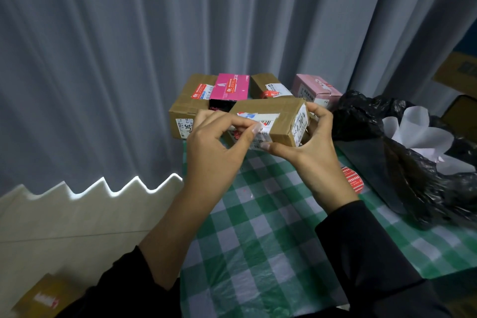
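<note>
1. The counter (pixel 258 240) has a green check cloth. Its left edge runs straight down below the left hand (pixel 214 152), with pale floor (pixel 77 214) beyond it.
2. A grey curtain (pixel 103 59) hangs right behind the counter, so the back is closed off.
3. On the right a black bag (pixel 387 162) with white paper (pixel 418 131) inside sits on the counter, just beside the right hand (pixel 317 152). It's tight on that side.
4. The back of the counter is stacked with a carton (pixel 185 103), a magenta box (pixel 229 86) lying on it, and a pink box (pixel 313 88) further right. The held box (pixel 281 117) sits just in front of that pile.
5. The open room is the cloth between the forearms. It only has a red sticker (pixel 352 179) on it, near the bag.
6. The box is up off the counter, held between both hands over the back half and tilted a bit.
7. It's a small brown cardboard one, taped along the top. It has a white label (pixel 258 126) with a barcode on the near face and another printed label on the right end.
8. The left hand pinches the label's left part between thumb and forefinger.
9. The right hand grips the right end, with the thumb along the near bottom edge and the fingers curled round the far side.
</note>
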